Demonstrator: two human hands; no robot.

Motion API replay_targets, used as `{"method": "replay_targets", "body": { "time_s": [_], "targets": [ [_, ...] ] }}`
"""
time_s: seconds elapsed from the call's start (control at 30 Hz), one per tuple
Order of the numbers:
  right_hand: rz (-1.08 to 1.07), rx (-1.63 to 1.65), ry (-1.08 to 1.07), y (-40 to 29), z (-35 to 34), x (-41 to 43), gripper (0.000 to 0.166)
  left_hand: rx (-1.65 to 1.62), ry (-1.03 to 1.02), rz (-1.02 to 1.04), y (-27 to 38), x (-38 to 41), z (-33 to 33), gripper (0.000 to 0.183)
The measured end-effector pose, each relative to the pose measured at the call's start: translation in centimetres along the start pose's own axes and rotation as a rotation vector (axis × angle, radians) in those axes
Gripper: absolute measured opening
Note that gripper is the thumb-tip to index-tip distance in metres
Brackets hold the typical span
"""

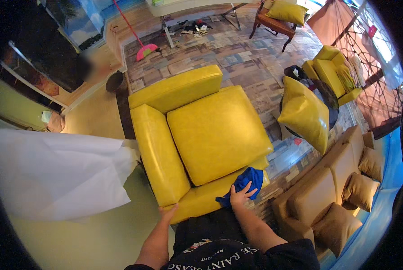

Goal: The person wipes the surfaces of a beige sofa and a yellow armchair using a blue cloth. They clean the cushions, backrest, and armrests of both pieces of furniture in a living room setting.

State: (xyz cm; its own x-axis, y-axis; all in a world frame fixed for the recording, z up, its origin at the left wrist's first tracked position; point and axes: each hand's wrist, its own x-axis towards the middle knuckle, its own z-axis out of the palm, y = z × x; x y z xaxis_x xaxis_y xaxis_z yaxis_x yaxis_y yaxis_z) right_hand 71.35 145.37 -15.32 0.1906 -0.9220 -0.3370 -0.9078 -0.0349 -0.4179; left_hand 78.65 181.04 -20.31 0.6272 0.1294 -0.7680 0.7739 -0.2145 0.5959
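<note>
A yellow leather-look armchair [218,135] with a thick seat cushion stands before me, its backrest on the left. My left hand [169,212] grips the near corner where the backrest meets the near arm; its fingers are partly hidden behind the edge. On the right part of that near arm lies a crumpled blue cloth [250,179]. My right hand [242,195] presses on the cloth with spread fingers, holding it against the armrest. One end of the cloth hangs toward my body.
White sheeting [59,168] lies left of the armchair. A brown sofa [314,195] with cushions stands at right. Beyond are a yellow pillow [306,114] on a dark round table [331,98], another yellow armchair [329,74], a wooden chair [275,23], a pink broom [147,51] and a dark bin [114,82].
</note>
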Motion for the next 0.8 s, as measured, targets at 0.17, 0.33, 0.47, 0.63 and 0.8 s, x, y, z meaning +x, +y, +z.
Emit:
{"method": "replay_targets", "body": {
  "time_s": [0.17,0.33,0.47,0.63,0.8],
  "targets": [
    [0.115,0.079,-0.111,-1.5,0.0,-0.5,0.108,0.113,0.14,-0.011,-1.8,1.6,-1.6,0.103],
    [0.132,-0.05,-0.052,-2.4,0.7,1.4,0.107,0.085,0.226,-0.01,-4.0,3.3,-0.7,0.106],
    [0.109,-0.109,0.0,-2.6,0.0,5.3,0.107,0.141,0.214,-0.019,-0.3,1.2,3.7,0.11],
    [-0.028,-0.167,-0.053,-6.2,0.2,9.0,0.104,0.099,0.271,-0.008,-1.5,3.0,4.9,0.113],
    [0.042,-0.128,-0.078,-8.8,-2.3,18.3,0.107,0.28,0.278,-0.067,2.9,4.6,15.8,0.118]
  ]
}}
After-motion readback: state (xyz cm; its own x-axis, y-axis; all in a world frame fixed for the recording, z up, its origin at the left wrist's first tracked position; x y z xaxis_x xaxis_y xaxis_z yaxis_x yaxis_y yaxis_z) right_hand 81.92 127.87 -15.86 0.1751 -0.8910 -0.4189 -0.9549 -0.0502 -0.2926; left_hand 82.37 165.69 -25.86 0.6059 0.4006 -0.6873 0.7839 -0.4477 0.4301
